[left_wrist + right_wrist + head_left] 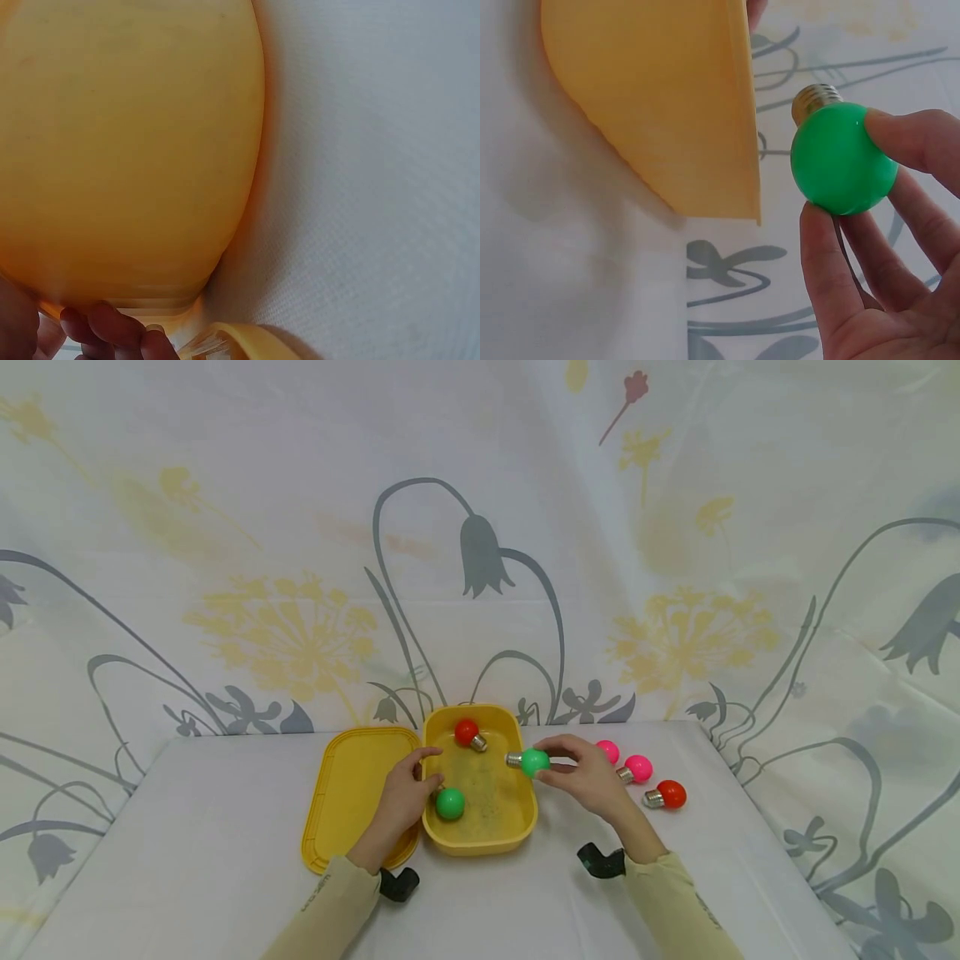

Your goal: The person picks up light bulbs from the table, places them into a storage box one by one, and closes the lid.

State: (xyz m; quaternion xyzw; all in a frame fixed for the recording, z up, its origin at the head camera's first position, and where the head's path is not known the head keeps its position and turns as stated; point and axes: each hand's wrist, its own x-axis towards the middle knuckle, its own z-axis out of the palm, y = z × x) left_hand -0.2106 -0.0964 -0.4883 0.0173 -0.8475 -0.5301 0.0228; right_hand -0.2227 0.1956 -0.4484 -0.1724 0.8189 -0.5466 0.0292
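Glossy green round bulb held above yellow plastic tub

Your right hand pinches the bulb by its globe over the tub's right rim, thumb and fingers about 1 globe's width apart, probably to leave the silver threaded cap free. Your left hand grips the left rim, likely to steady the tub. The bulb looks smooth, opaque, evenly coloured, tilted, cap toward the tub.
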